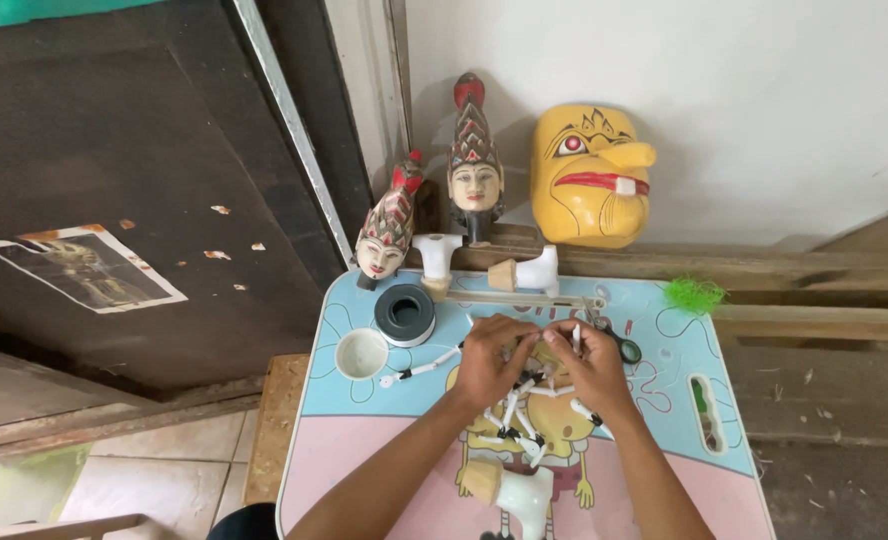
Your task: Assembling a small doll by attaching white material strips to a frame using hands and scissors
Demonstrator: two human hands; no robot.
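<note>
White wall and a dark door panel back a small child's table (384, 460) with a cartoon-printed top in blue and pink. Both hands meet at the table's centre: the left hand (489, 360) and right hand (589, 365) are curled toward each other, fingertips pinching a small piece between them, whose exact form is hidden by the fingers. Beneath and just before the hands lies a loose cluster of thin white puppet limbs (519, 415) with dark joints, kept within immediate reach; one more white limb (419, 370) lies to the left. A white torso piece with a wooden end (509, 490) rests near the table's front edge. Along the far edge stand two further white torso pieces (529, 272), with two carved, painted puppet heads (434, 205) and a yellow mask (589, 175) leaning against the wall behind, clear of the working zone. A roll of tape (404, 315) and a small white cup (361, 353) sit left of the hands; scissors (619, 340) lie just right of them. A tuft of green fibre (694, 293) sits at the far right corner. Open surface remains on the pink near corners and right side; the far edge is crowded.
</note>
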